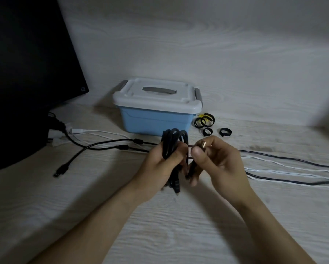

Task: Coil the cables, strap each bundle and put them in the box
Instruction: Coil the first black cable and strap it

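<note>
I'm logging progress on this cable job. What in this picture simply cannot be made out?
- Box, head view: its shut lid hides the contents.
- Coiled black cable: the left hand covers its middle, so the loop count is unclear.
- Straps: too small to tell their fastening.
- Loose cables: cut off at the right edge.

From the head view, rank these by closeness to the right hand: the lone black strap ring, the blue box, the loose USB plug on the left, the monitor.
From the right hand:
1. Black strap ring, just behind it, slightly right.
2. Blue box, behind and to its left, lid on.
3. USB plug, far left on the table.
4. Monitor, far left corner, at the back.
</note>
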Tool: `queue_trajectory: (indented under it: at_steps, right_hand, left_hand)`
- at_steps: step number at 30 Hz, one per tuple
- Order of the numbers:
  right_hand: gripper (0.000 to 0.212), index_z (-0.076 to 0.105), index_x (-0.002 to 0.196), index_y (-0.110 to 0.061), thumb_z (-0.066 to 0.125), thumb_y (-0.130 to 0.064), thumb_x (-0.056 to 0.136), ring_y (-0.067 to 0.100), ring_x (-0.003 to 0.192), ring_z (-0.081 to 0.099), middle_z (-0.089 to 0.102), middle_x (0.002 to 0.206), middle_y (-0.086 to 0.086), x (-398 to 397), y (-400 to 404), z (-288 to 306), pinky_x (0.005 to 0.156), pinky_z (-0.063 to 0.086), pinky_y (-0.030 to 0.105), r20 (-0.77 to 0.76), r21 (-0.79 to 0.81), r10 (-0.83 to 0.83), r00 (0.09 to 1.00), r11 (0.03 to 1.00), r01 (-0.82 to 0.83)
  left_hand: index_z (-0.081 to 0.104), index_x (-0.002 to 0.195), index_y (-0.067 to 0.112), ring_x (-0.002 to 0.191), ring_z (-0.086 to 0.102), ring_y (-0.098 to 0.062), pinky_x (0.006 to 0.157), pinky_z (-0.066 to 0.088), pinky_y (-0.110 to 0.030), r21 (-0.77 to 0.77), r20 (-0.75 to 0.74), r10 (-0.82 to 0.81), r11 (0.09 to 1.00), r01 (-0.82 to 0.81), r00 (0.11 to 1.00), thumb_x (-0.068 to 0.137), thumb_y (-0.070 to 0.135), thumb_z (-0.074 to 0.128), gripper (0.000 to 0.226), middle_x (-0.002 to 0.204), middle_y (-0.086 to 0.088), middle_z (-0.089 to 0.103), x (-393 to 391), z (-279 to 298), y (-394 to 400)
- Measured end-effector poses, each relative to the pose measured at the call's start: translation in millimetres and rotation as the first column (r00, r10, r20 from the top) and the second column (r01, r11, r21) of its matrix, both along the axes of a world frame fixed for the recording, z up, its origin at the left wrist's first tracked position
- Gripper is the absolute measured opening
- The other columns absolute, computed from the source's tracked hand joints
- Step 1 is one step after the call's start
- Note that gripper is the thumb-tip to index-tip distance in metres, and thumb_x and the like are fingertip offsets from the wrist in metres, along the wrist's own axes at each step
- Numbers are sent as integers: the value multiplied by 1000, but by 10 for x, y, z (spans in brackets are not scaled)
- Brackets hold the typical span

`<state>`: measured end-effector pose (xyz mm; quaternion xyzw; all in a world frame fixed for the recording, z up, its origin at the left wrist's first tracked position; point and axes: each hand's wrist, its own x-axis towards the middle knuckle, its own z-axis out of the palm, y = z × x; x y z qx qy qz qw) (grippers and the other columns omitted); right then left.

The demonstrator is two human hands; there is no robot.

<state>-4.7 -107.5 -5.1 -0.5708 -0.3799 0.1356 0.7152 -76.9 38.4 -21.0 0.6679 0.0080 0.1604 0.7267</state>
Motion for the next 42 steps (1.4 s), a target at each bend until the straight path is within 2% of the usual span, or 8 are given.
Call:
queue_trajectory:
  at_steps: [5, 13, 17, 20, 23, 29, 36, 42]
  right_hand:
    - [29, 58, 93, -2, 68, -28, 87, 36, 45, 62, 63, 65, 28, 4, 17, -4, 51, 55, 41, -208, -29, 81, 975, 996, -89]
    - [23, 72, 82, -21, 86, -36, 72, 18, 69, 57, 60, 74, 13, 111, 38, -107, 63, 49, 23, 182, 46, -241, 953, 970, 237]
    - [41, 66, 97, -34, 78, -62, 70, 22, 89, 53, 56, 96, 6, 175, 37, -194, 77, 44, 29, 367, -35, -319, 874, 934, 356]
    - [70, 60, 116, -16, 63, -74, 76, 17, 96, 63, 66, 100, -1, 115, 27, -157, 86, 50, 27, 221, -190, -93, 971, 972, 137]
    - [58, 71, 94, -17, 62, -73, 78, 9, 78, 65, 71, 81, -2, 137, 0, -88, 75, 52, 23, 87, -310, 57, 995, 950, -27]
    - [14, 71, 95, -3, 74, -9, 82, 6, 48, 54, 67, 65, -2, 201, -110, -21, 51, 46, 17, -208, -259, 182, 961, 937, -234]
    - [11, 79, 72, -15, 78, -23, 78, 11, 45, 58, 51, 47, -3, 202, -82, -73, 59, 53, 28, -575, -164, 308, 758, 864, -475]
    - [66, 66, 95, 0, 88, -53, 63, 5, 36, 39, 40, 49, -7, 184, -14, -164, 45, 46, 24, -697, 111, 406, 591, 875, -471]
  left_hand:
    - [52, 97, -15, 54, 55, -24, 59, 47, -32, 61, -27, -143, 988, 144, 989, 103, 19, 45, 36, 62, -14, 58, -32, 41, -32]
    - [60, 79, 3, 47, 54, -25, 54, 48, -33, -3, -97, -180, 984, 180, 979, 93, 37, 54, 37, 57, -13, 57, -51, 84, -10]
    - [52, 73, 10, 35, 32, -16, 42, 29, -24, -398, -164, -437, 849, 347, 884, 86, 39, 58, 32, 43, -2, 35, -84, 105, 40]
    - [53, 75, 16, 34, 35, -11, 46, 33, -26, -513, -86, -603, 709, 483, 793, 82, 38, 66, 26, 42, 5, 37, -95, 79, 34]
    - [51, 76, 15, 32, 35, -9, 45, 36, -24, -603, -75, -620, 651, 460, 781, 90, 35, 53, 25, 40, 7, 36, -68, 43, 17]
    - [47, 65, 15, 28, 32, -10, 38, 31, -22, -638, -140, -534, 693, 337, 834, 88, 31, 51, 29, 36, 5, 33, -23, 38, -58]
    - [58, 71, 10, 29, 36, -8, 38, 34, -22, -586, -154, -543, 723, 367, 825, 85, 36, 60, 29, 37, 7, 36, 25, 32, 140]
    - [65, 85, 7, 40, 47, -9, 47, 45, -24, -625, -82, -607, 650, 434, 791, 80, 33, 77, 29, 50, 5, 45, 0, -7, 223]
